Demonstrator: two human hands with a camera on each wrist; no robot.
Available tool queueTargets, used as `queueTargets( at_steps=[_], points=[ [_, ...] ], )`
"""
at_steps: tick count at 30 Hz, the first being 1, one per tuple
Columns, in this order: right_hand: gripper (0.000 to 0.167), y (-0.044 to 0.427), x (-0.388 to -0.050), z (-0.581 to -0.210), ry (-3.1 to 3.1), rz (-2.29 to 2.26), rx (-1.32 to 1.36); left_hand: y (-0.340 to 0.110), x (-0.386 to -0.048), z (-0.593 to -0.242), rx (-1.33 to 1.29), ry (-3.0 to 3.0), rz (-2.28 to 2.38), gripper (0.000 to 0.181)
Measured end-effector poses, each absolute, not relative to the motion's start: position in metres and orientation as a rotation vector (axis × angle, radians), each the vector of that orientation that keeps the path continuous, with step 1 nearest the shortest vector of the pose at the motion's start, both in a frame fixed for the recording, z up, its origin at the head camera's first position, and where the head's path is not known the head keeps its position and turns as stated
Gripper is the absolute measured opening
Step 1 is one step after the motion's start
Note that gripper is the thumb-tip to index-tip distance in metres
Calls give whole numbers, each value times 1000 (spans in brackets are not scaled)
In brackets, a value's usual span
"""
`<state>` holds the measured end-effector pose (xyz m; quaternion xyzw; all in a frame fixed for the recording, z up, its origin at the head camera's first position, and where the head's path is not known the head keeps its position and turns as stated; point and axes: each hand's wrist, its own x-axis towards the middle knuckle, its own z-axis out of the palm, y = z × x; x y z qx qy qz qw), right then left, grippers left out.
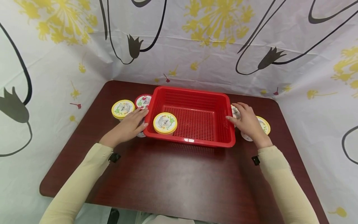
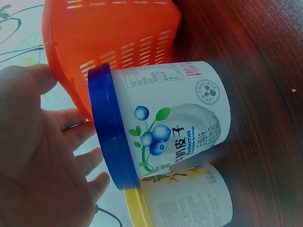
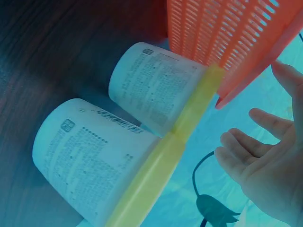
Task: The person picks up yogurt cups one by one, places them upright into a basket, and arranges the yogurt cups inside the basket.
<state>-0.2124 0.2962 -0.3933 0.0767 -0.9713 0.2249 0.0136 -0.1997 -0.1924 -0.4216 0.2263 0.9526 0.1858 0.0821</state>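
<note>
Both your left hand [image 1: 128, 126] and right hand [image 1: 249, 123] are unclenched, fingers loose at the side rims of the basket [image 1: 207, 143] between them. Best press evenly and keep it level: the yellow-lidded tub [image 1: 165, 123] inside stands near left and could slide. Mind the blue-lidded tub [image 2: 170, 118] just beside your left fingers, and the red-lidded tub [image 1: 142, 101] farther back.

From here I see a red, rectangular plastic basket [image 1: 197, 123], its walls and floor perforated, open side up toward the bench's [image 1: 179, 177] far edge; a yellow-rimmed lidded tub [image 1: 165, 123] stands upright in its near-left corner.
</note>
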Motion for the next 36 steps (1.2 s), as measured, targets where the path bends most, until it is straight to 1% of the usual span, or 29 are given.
queueTargets(
  at_steps=[7, 11, 19, 30, 36],
  points=[
    [61, 309, -216, -402, -2968, 683, 237, -194, -200, -424, 675, 2847, 552, 76],
    [60, 317, -219, -408, -2979, 654, 212, -194, -200, -424, 669, 2845, 551, 77],
    [66, 325, -220, -417, -3057, 653, 156, -193, -201, -424, 675, 2847, 550, 76],
    [71, 325, -229, -420, -3106, 654, 174, -192, -201, -422, 668, 2842, 544, 77],
    [77, 325, -233, -422, -3127, 610, 195, -193, -201, -423, 661, 2843, 542, 77]
  ],
)
